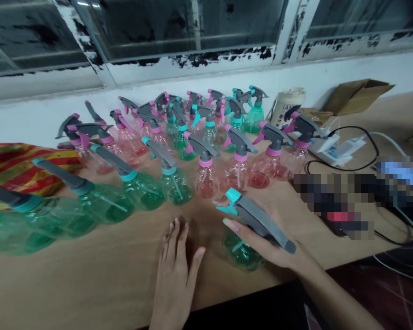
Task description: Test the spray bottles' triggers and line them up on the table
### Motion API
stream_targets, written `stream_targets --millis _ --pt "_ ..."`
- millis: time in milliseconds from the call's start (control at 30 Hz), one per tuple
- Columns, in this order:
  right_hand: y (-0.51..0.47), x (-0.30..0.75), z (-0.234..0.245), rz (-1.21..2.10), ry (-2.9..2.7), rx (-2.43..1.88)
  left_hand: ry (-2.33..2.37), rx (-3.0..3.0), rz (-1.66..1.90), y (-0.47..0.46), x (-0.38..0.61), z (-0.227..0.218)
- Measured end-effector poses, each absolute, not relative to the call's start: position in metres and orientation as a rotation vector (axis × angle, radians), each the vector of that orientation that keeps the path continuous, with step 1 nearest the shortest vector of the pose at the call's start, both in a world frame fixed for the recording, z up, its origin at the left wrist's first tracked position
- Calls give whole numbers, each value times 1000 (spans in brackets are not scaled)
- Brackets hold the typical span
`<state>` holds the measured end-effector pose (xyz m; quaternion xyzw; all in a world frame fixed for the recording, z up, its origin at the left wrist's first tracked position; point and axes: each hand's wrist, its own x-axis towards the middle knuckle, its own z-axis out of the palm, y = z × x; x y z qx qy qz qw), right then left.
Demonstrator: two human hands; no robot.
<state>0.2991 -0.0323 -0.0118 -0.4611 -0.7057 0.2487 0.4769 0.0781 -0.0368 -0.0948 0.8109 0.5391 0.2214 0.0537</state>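
Note:
My right hand [266, 245] is wrapped round the neck of a green spray bottle [239, 250] with a grey and turquoise trigger head. That bottle stands near the table's front edge, and some of its body is hidden by my fingers. To its left, my left hand [177, 270] rests on the table with fingers stretched out, holding nothing. Beyond my hands, a row of green spray bottles [177, 188] runs off to the left. Pink spray bottles [206, 181] with pink collars continue that row to the right. Liquid shows in the bottom of several bottles.
More pink and green bottles [209, 135] crowd the back by the wall. A striped red and yellow bag [60, 165] lies at left. At right are a printed cream container [289, 103], a cardboard box [358, 94], a white power strip [333, 149], cables and a blurred-out area.

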Motion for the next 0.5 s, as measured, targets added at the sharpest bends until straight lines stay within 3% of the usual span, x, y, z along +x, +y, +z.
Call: stream_targets --millis 500 --pt "-38 292 -10 532 -1629 -1170 1673 2760 709 -35 85 -103"
